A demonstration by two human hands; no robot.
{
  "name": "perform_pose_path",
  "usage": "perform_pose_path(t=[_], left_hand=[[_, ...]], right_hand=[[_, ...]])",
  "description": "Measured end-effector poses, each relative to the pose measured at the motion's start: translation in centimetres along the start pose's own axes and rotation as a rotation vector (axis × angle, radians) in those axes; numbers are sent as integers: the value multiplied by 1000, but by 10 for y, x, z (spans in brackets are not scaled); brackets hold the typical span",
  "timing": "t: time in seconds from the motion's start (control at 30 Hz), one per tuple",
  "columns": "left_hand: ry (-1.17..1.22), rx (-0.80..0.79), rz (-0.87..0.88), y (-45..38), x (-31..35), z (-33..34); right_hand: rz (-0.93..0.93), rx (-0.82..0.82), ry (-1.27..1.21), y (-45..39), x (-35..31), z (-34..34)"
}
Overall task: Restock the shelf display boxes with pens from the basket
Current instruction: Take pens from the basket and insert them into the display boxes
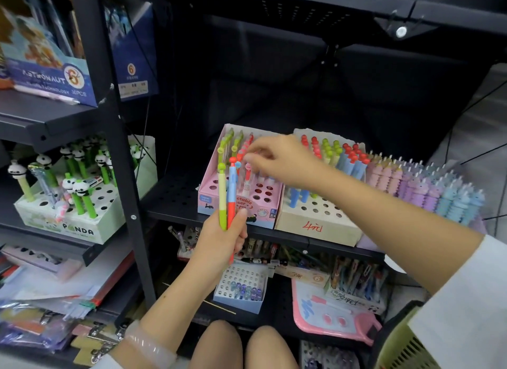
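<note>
A pink display box (208, 184) with round holes stands on the middle shelf, with green and red pens in its back rows. My right hand (279, 160) reaches over it, fingertips pinched on the top of a pink pen (247, 179) standing in a hole. My left hand (222, 239) is below the shelf edge, shut on two upright pens: a green and cream pen (222, 195) and a red and blue pen (232, 193). The green basket (397, 344) shows at the bottom right corner, partly behind my sleeve.
A beige box (315, 226) of red, green and blue pens sits right of the pink box, then rows of pastel pens (428, 187). A panda pen box (68, 220) stands on the left shelf. The black upright post (129, 193) separates the shelves. Lower shelves hold more stationery.
</note>
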State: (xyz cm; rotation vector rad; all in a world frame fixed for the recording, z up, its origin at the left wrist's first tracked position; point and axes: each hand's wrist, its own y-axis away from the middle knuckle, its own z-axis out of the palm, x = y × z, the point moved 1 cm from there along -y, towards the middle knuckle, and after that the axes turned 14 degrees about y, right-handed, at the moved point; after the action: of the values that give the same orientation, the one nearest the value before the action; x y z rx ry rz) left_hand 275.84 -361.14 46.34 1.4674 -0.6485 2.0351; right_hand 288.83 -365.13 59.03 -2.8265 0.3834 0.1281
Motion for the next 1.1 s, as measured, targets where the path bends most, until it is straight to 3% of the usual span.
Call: perform_pose_path(t=[0.1, 0.4, 0.5, 0.57, 0.7, 0.77, 0.9, 1.1], left_hand=[[3, -31, 17, 2, 0, 15], [89, -48, 70, 1, -8, 47], [74, -64, 93, -2, -12, 63], [68, -88, 82, -3, -16, 74], [104, -136, -10, -5, -25, 86], [83, -162, -37, -4, -29, 91], [98, -194, -69, -3, -33, 100], [147, -182, -74, -3, -33, 105]], right_hand=[[62, -84, -191, 19, -7, 13], [365, 52, -713, 59, 31, 17], [413, 31, -798, 76, 46, 18], [435, 95, -730, 83, 59, 11], [457, 507, -528, 89, 101, -18], [453, 600, -325, 92, 119, -23], [436, 541, -111, 94, 138, -9], [374, 393, -25, 87, 142, 6]])
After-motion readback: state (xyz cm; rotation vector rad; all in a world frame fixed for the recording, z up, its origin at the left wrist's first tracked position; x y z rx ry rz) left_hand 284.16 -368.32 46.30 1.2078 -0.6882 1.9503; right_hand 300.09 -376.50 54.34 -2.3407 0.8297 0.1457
